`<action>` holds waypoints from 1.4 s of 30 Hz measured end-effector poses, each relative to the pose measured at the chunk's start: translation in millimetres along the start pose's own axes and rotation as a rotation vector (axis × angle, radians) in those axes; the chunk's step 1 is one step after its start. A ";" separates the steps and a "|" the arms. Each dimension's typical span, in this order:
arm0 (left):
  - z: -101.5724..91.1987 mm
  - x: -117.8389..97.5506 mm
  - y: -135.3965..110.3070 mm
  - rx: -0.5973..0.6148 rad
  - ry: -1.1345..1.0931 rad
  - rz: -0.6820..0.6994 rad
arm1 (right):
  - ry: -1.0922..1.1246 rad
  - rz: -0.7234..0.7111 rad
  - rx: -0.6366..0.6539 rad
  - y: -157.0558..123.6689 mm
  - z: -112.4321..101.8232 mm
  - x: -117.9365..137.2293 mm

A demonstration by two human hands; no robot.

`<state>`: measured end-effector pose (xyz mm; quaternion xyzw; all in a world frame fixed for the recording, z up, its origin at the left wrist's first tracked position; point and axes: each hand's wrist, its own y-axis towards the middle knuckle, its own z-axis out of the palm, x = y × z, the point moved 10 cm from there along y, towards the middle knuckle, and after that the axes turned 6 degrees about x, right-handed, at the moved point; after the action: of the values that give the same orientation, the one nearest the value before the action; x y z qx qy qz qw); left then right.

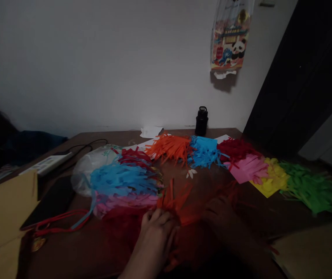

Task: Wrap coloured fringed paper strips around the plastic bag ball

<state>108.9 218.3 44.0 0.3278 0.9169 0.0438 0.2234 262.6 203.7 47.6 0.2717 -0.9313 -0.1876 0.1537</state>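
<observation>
My left hand (156,228) rests low at the table's near edge, its fingers bent and pressed onto red-orange fringed paper (174,197). My right hand (218,214) lies just to the right in deep shadow, also on that dark red paper; its fingers are too dim to make out. Right behind my left hand sits a heap of blue, pink and red fringed paper (123,184). Farther back lie orange fringes (170,147), blue fringes (204,151), dark red fringes (236,149), pink ones (249,168), yellow ones (272,178) and green ones (314,188).
A black bottle (201,121) stands by the wall. A clear plastic bag (92,164), a white box (48,162), a dark flat device (52,201), a red cord (57,223) and yellow cardboard (3,211) fill the left side. A panda bag (230,35) hangs on the wall.
</observation>
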 end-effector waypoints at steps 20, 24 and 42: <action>5.9 0.4 3.0 -0.210 0.055 0.121 | -0.006 -0.139 -0.090 24.4 3.8 39.0; 4.3 -3.9 5.1 -0.138 0.071 0.120 | 0.015 -0.110 -0.021 28.2 13.2 39.3; -1.8 1.7 3.4 -0.097 0.080 0.005 | -0.058 -0.083 0.075 29.9 29.5 40.7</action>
<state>108.9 222.1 45.7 0.3167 0.9212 0.1018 0.2019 205.0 211.9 42.0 0.3102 -0.9297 -0.1665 0.1084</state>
